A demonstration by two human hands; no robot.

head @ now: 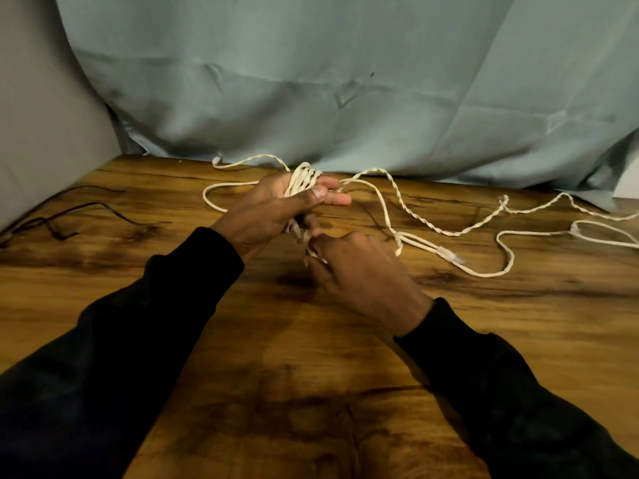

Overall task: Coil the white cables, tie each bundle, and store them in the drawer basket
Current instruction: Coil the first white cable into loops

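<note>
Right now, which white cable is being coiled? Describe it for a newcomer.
On the wooden table, before the grey-blue curtain, find the left hand. The coiled white cable loops over its fingers; the other white cables lie loose to the right.

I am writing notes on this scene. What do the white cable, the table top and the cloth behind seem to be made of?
White cable: seemingly a matte braided or twisted cord; part of it shows a spiral twist, with pale plug ends.
Table top: wood or wood-look laminate, going by the brown grain and dark knots, with a low sheen.
Cloth: soft grey-blue woven fabric; it hangs in folds and creases.
</note>
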